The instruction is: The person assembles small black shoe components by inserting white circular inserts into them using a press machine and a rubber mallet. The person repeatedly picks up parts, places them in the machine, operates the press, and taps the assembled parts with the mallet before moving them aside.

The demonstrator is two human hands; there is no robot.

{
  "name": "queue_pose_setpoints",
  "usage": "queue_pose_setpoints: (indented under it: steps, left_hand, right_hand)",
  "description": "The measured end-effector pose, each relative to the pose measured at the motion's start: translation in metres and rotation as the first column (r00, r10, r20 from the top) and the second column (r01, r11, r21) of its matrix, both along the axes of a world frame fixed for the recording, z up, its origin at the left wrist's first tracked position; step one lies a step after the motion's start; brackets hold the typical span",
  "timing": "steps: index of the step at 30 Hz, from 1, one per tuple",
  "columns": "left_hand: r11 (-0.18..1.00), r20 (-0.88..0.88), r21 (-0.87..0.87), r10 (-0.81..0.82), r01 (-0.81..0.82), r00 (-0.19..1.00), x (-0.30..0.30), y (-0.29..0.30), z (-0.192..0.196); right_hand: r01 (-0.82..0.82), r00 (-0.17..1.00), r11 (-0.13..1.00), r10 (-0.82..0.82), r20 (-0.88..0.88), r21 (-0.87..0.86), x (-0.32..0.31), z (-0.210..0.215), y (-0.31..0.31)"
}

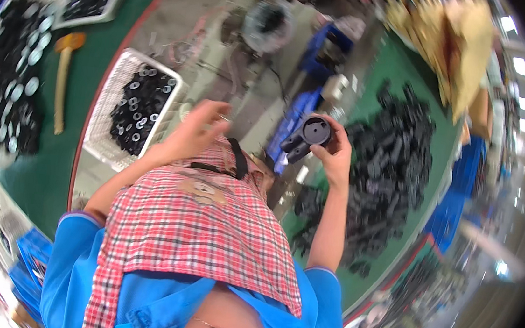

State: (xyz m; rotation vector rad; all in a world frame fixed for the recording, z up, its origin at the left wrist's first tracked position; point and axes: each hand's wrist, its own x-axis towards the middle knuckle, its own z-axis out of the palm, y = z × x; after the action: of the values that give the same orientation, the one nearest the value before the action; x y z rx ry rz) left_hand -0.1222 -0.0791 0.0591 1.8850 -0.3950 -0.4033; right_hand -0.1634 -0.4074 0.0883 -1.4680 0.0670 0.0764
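My right hand (337,151) is closed round a black plastic part (316,131) with a round cup-shaped end and shorter tube-like pieces beside it. The cup's open face is turned up toward me. To its left, apart from the part, my left hand (196,133) hovers over the front of my checked apron. Its fingers are bent, the tips drawn close together near a tiny pale speck too small to name. Right of the held part lies a large heap of similar black plastic parts (391,158) on a green tabletop (384,68).
On my left, a white basket (175,94) holds black ring-like pieces. Beyond it, a green table (81,90) carries a mallet (63,79) and another white tray (118,5) of dark pieces. Blue bins (300,113) and brown cardboard (463,50) stand farther off.
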Motion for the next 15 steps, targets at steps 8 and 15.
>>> queue_pose_setpoints:
  steps: [8,15]
  left_hand:
    - [0.953,-0.323,-0.303,-0.122,0.02,0.939,0.026,0.078,0.058]
    - [0.95,-0.361,-0.301,-0.04,-0.077,0.932,0.034,0.174,0.047]
  right_hand:
    - [-0.455,0.884,0.868,0.412,0.221,0.201,0.111,0.01,0.185]
    - [-0.643,0.743,0.675,0.665,0.079,0.362,0.149,0.001,0.285]
